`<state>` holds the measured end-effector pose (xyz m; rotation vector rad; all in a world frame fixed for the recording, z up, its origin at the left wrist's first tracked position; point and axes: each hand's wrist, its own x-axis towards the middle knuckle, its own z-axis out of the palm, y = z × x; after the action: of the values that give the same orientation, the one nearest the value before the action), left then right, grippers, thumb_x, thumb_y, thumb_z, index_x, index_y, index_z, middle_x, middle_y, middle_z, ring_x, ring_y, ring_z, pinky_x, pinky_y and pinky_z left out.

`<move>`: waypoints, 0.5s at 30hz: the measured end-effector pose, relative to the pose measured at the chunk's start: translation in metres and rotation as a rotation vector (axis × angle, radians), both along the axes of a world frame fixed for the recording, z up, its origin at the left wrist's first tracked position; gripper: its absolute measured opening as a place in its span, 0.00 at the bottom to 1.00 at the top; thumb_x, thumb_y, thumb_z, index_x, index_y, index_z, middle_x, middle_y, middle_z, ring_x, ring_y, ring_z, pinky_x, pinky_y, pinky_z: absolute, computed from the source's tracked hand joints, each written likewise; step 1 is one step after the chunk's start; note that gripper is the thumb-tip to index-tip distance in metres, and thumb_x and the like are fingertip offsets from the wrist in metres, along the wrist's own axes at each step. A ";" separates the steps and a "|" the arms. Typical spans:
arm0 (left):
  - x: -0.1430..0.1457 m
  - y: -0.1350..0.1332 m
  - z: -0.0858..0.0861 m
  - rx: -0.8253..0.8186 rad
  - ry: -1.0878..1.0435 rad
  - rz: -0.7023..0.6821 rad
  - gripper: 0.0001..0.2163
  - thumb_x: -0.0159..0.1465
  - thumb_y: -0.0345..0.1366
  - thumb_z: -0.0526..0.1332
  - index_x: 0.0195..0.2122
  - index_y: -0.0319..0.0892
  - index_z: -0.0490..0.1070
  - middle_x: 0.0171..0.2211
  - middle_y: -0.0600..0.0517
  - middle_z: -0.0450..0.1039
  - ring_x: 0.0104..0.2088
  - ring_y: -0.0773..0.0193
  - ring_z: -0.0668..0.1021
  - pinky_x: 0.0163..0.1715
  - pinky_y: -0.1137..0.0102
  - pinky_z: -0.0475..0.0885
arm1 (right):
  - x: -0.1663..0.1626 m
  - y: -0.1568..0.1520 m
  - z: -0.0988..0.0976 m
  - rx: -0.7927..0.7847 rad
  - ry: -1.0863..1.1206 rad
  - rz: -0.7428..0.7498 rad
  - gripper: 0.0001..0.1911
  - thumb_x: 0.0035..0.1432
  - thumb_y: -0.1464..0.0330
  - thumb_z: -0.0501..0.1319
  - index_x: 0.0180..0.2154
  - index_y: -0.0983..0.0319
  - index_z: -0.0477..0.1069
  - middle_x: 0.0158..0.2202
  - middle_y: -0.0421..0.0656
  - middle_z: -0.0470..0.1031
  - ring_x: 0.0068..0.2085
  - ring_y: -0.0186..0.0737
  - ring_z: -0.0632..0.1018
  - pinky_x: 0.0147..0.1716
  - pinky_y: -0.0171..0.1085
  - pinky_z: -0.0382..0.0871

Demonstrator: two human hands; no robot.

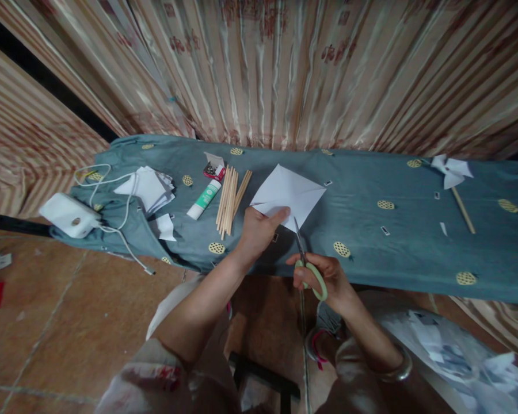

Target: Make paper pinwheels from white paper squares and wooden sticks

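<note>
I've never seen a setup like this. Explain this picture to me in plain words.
There is no robot here, just a person's two bare hands. The single picture comes from a camera worn on that person's head, looking forward and down.

The left hand holds a creased white paper sheet. The right hand holds green-handled scissors, their blades at the sheet's near corner.

On the pineapple-patterned cloth, left of the sheet, lie wooden sticks, a white-and-green tube, a small open box, a paper stack and a white device with cables. Far right lies a paper pinwheel on a stick.
</note>
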<state>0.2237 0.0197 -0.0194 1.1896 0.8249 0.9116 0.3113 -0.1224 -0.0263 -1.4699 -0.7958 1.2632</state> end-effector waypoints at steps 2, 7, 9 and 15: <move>0.000 0.000 0.000 0.004 -0.010 -0.002 0.08 0.49 0.38 0.67 0.24 0.40 0.71 0.24 0.53 0.73 0.31 0.64 0.75 0.34 0.71 0.71 | 0.000 0.000 0.000 0.003 0.004 -0.005 0.20 0.44 0.51 0.68 0.30 0.62 0.75 0.17 0.38 0.72 0.19 0.32 0.71 0.19 0.33 0.67; 0.000 0.000 0.001 0.012 0.006 0.023 0.08 0.49 0.37 0.67 0.26 0.40 0.72 0.28 0.52 0.76 0.30 0.65 0.75 0.34 0.71 0.71 | 0.000 0.000 -0.001 -0.006 0.005 -0.010 0.20 0.45 0.52 0.68 0.31 0.62 0.75 0.17 0.37 0.71 0.19 0.32 0.71 0.19 0.33 0.66; 0.000 0.000 0.002 0.006 0.005 0.027 0.08 0.49 0.37 0.67 0.26 0.40 0.73 0.28 0.52 0.76 0.30 0.66 0.75 0.34 0.71 0.71 | 0.000 0.000 -0.002 -0.018 0.008 -0.011 0.20 0.44 0.52 0.68 0.31 0.62 0.76 0.17 0.37 0.71 0.18 0.32 0.71 0.18 0.33 0.66; 0.001 -0.001 -0.002 0.009 -0.005 0.009 0.07 0.49 0.37 0.67 0.25 0.40 0.72 0.27 0.52 0.75 0.31 0.65 0.76 0.35 0.71 0.71 | -0.001 0.000 -0.002 -0.007 -0.003 -0.026 0.21 0.44 0.51 0.68 0.31 0.62 0.75 0.16 0.38 0.72 0.18 0.32 0.71 0.18 0.33 0.66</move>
<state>0.2243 0.0191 -0.0211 1.1923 0.8232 0.9262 0.3107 -0.1222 -0.0287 -1.4840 -0.7721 1.2457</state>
